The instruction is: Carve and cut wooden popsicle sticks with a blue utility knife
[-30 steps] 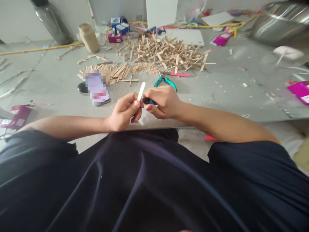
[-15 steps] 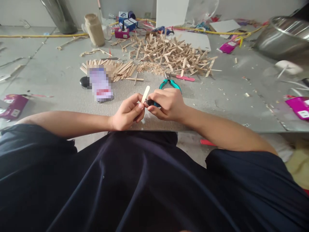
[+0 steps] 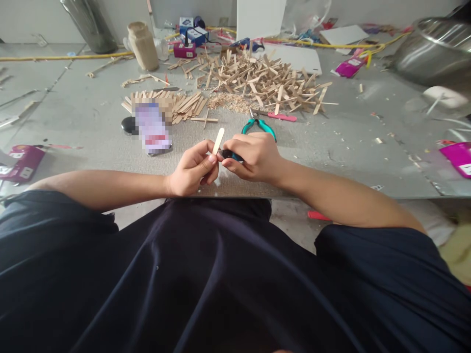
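I can't read a single word, brand or number from my end. The phone (image 3: pixel 153 128) is blurred into coloured blocks, and I can't make out the print on the blue box (image 3: pixel 195 37), the white-marked magenta block (image 3: pixel 34 161) or the small black-and-white strip (image 3: pixel 377 187) on the bench (image 3: pixel 320 139).

I am in what looks like a workshop, my grey bench (image 3: pixel 331 162) littered with heaped wooden sticks (image 3: pixel 257 81), wood scraps (image 3: pixel 230 102), teal-handled pliers (image 3: pixel 270 129) and yellow cable (image 3: pixel 73 57).

A grey table (image 3: pixel 312 142) carries piled wooden sticks (image 3: pixel 265 81); a jar (image 3: pixel 144 49); teal-handled pliers (image 3: pixel 268 127).
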Available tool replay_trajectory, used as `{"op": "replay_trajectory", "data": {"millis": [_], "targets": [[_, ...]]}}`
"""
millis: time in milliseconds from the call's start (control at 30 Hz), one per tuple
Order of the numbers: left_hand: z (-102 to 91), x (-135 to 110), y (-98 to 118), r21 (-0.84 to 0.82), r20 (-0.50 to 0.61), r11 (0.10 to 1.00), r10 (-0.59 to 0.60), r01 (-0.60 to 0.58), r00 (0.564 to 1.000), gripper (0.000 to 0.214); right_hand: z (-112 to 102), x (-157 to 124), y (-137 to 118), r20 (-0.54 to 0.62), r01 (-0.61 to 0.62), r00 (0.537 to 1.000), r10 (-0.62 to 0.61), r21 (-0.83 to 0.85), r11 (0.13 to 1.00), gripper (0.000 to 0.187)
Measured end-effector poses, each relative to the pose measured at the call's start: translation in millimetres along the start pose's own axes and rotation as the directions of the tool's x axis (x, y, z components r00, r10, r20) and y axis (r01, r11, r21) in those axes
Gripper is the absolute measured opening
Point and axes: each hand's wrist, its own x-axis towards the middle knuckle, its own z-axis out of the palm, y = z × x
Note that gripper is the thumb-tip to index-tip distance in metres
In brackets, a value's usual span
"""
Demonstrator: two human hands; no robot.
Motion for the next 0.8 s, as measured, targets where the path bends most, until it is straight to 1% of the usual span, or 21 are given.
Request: {"op": "replay_trajectory", "data": {"millis": [167,300,433,600,700,800], "targets": [[-3.7,-2,2,-0.015,-0.033,0.994,-0.109,0.109,0.993,0.049,2,-1,1,0.049,0.001,0.999,-0.003,0.055,0.998,0.083],[-5.8,-1,4,-0.012,-0.044,0.989,-0.150,0.150,0.988,0.056,-1,0,0,0.128,-0.009,0.992,-0.003,0.092,0.996,0.082],[-6.5,0,7,0.041,-0.013,0.982,-0.182,0.182,0.983,0.059,-5,2,-1,0.209,-0.034,0.978,0.012,0.101,0.994,0.081],[-7.1,-1,10,0.101,0.037,0.958,-0.273,0.268,0.961,0.065,-7,2,0,0.318,-0.046,0.948,0.017,0.085,0.995,0.095],[-7.6,-3,11,0.130,0.042,0.945,-0.309,0.301,0.950,0.068,-8,0,0,0.360,-0.026,0.933,-0.003,0.075,0.997,0.097],[-7.2,-5,14,0.160,0.036,0.921,-0.366,0.357,0.930,0.073,-8,-1,-2,0.391,-0.022,0.920,0.001,0.049,0.999,0.095]]}}
